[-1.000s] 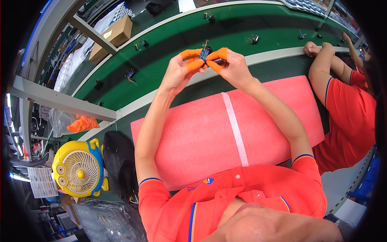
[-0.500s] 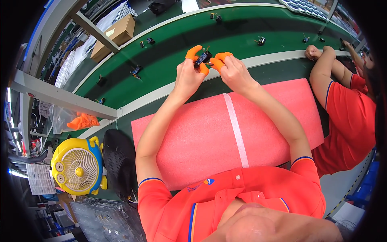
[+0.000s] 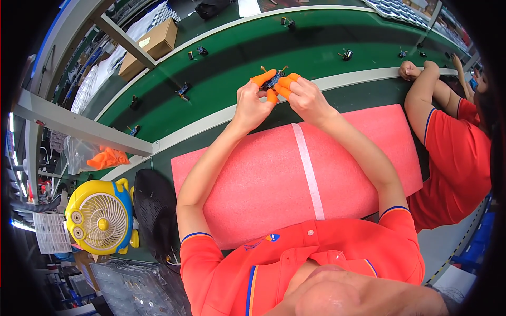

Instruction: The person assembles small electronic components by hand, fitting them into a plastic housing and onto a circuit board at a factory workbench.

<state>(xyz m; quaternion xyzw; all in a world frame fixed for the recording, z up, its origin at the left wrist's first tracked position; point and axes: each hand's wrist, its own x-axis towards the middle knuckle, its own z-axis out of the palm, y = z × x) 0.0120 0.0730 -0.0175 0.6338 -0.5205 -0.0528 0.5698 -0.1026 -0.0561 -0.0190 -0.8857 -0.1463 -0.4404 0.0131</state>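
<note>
A small blue circuit board with thin wires (image 3: pixel 272 80) is held up over the near edge of the green belt. My left hand (image 3: pixel 254 105), orange finger cots on its fingertips, grips the board's left side between thumb and forefinger. From the right, my right hand (image 3: pixel 307 100) pinches at the same board, also in orange finger cots. Those fingertips hide part of the board, and whether they hold a separate small part cannot be seen. Under my forearms lies a pink foam block (image 3: pixel 253 179) with a pale strip across it.
Several similar small modules (image 3: pixel 183 91) lie spread along the green conveyor belt (image 3: pixel 232 63). To the left are a yellow fan (image 3: pixel 103 224), a black mesh bag (image 3: pixel 155 216), a bag of orange finger cots (image 3: pixel 108 158) and a metal post (image 3: pixel 79 124). A co-worker's arm (image 3: pixel 421 97) rests at right.
The board has turned in my fingers, now showing its blue face and wires pointing away. Both hands have shifted slightly right and nearer me. Modules on the belt have moved a little to the right.
</note>
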